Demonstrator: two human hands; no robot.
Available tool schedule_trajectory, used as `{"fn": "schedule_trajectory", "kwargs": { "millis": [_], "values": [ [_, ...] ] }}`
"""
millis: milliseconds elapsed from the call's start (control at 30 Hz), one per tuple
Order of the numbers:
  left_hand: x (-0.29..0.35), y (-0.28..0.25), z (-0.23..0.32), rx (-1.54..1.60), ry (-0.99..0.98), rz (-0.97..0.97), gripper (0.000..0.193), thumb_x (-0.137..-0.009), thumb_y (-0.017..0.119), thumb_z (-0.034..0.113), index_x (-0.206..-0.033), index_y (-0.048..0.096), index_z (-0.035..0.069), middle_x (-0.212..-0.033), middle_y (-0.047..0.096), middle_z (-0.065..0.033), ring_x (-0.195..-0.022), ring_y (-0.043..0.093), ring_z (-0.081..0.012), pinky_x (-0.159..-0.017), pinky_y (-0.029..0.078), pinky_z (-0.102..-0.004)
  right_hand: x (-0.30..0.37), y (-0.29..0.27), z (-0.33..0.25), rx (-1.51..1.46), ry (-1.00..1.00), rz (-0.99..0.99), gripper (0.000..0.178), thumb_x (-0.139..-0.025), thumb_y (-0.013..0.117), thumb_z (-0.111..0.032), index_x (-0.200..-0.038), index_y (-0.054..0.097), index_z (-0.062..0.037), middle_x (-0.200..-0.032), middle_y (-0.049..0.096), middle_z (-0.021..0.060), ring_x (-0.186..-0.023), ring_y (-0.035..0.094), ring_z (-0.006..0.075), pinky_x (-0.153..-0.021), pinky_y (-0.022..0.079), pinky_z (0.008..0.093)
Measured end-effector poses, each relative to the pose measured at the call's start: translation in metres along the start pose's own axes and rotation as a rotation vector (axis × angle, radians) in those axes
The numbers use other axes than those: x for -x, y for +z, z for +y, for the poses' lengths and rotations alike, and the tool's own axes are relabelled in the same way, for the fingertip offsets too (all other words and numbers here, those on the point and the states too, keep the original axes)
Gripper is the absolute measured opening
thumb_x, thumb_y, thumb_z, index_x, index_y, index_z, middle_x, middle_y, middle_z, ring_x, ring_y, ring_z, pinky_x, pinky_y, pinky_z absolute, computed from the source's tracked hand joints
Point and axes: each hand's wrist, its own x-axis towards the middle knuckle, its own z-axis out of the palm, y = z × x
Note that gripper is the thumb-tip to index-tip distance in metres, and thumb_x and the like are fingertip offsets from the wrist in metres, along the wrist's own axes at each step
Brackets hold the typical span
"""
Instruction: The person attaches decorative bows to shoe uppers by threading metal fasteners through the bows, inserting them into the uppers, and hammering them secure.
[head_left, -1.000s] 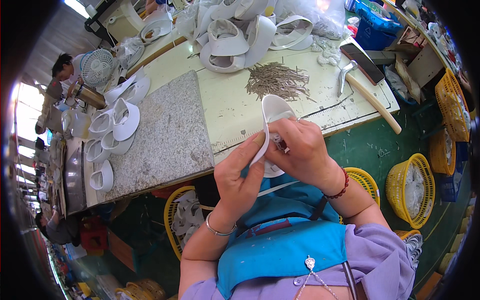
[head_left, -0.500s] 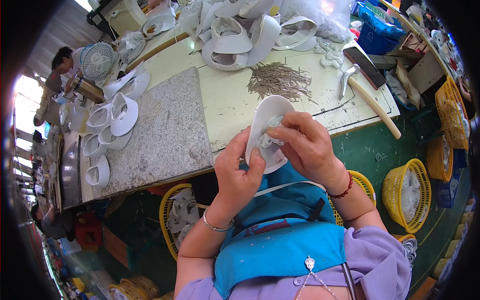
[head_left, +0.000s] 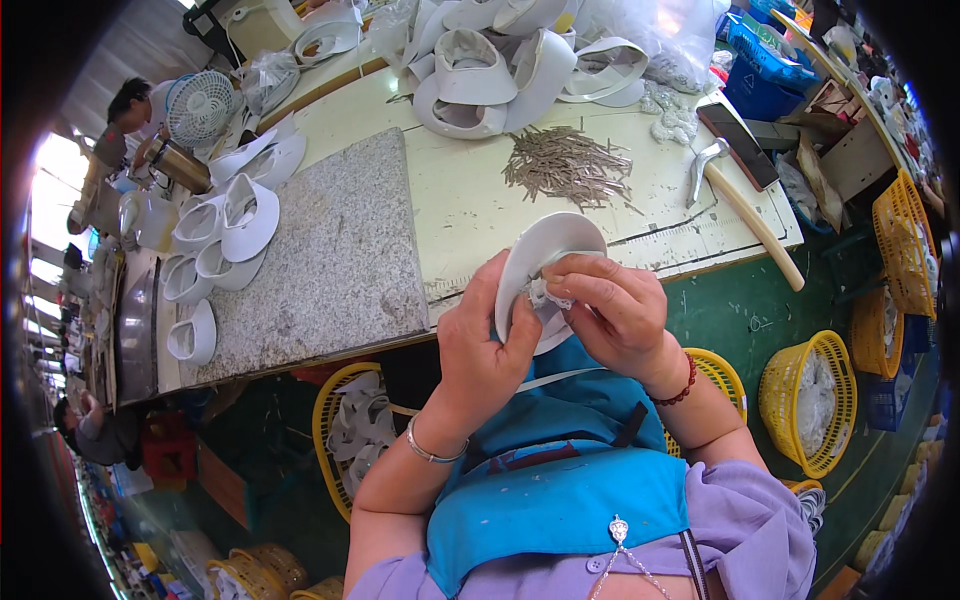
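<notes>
Above my apron, off the table's front edge, my left hand (head_left: 480,335) grips a white curved, visor-shaped piece (head_left: 520,252) by its left rim, thumb pressed on the inner side. My right hand (head_left: 612,305) is closed in a pinch on some crumpled white, lacy-looking material (head_left: 546,293) within the hollow of that piece. Whether this material is attached to the piece, I cannot tell. The right palm side and part of the lower rim are hidden by the fingers.
Beyond my hands lies a heap of thin grey-brown strips (head_left: 568,165). A hammer (head_left: 745,215) and a dark phone-like slab (head_left: 738,147) are at the right. Similar white pieces (head_left: 465,75) are stacked at the back; others stand by a stone slab (head_left: 320,250). Yellow baskets (head_left: 808,400) stand below.
The white piece has tilted slightly, its upper rim leaning further right. My right fingers have drawn closer together over the crumpled material. The whole view has shifted a little.
</notes>
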Motion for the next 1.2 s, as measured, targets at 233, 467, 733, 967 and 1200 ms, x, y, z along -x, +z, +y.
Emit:
{"fn": "schedule_trajectory", "kwargs": {
  "millis": [233, 467, 733, 967, 1200],
  "values": [
    [0.002, -0.005, -0.001, 0.051, -0.105, -0.1, 0.031, -0.084, 0.056, 0.007, -0.114, 0.061, 0.001, -0.073, 0.064, -0.0113, -0.059, 0.058, -0.0121, -0.056, 0.047, -0.0256, 0.0, 0.0, -0.003, -0.199, 0.211, -0.008, 0.029, -0.066, 0.06, 0.01, -0.092, 0.061, -0.0023, -0.09, 0.065, 0.012, -0.065, 0.064, 0.023, -0.054, 0.051, 0.0274],
    [-0.002, -0.005, 0.001, 0.122, -0.146, -0.07, 0.024, -0.083, 0.061, 0.003, -0.106, 0.064, -0.002, -0.08, 0.065, -0.0046, -0.07, 0.056, -0.0054, -0.062, 0.045, -0.0202, -0.002, -0.003, -0.006, -0.259, 0.276, -0.026, 0.029, -0.067, 0.058, 0.012, -0.093, 0.06, -0.0014, -0.09, 0.065, 0.0122, -0.064, 0.063, 0.0196, -0.051, 0.048, 0.0256],
    [-0.004, -0.007, 0.002, 0.135, -0.166, -0.059, 0.025, -0.082, 0.062, 0.003, -0.107, 0.065, 0.001, -0.085, 0.069, -0.0111, -0.074, 0.062, -0.0081, -0.067, 0.049, -0.0225, 0.001, 0.0, -0.002, -0.144, 0.073, -0.063, 0.035, -0.064, 0.059, 0.01, -0.097, 0.061, -0.0028, -0.098, 0.061, 0.012, -0.068, 0.063, 0.0229, -0.053, 0.05, 0.0286],
    [-0.002, -0.004, -0.002, 0.135, -0.116, -0.038, 0.016, -0.083, 0.063, 0.003, -0.098, 0.067, -0.003, -0.074, 0.063, 0.0011, -0.067, 0.052, -0.0023, -0.059, 0.043, -0.0179, 0.005, 0.0, 0.006, 0.021, -0.095, -0.086, 0.035, -0.062, 0.063, 0.005, -0.096, 0.061, -0.0026, -0.097, 0.061, 0.0111, -0.068, 0.064, 0.022, -0.053, 0.052, 0.0299],
    [-0.003, -0.006, 0.003, 0.149, -0.196, -0.073, 0.024, -0.082, 0.062, 0.003, -0.106, 0.066, 0.0, -0.08, 0.068, -0.008, -0.069, 0.06, -0.0075, -0.063, 0.048, -0.0213, 0.005, 0.002, 0.006, 0.022, -0.075, -0.047, 0.03, -0.064, 0.064, 0.003, -0.093, 0.062, -0.0034, -0.094, 0.062, 0.0097, -0.067, 0.064, 0.0211, -0.053, 0.051, 0.0288]
  ]
}}
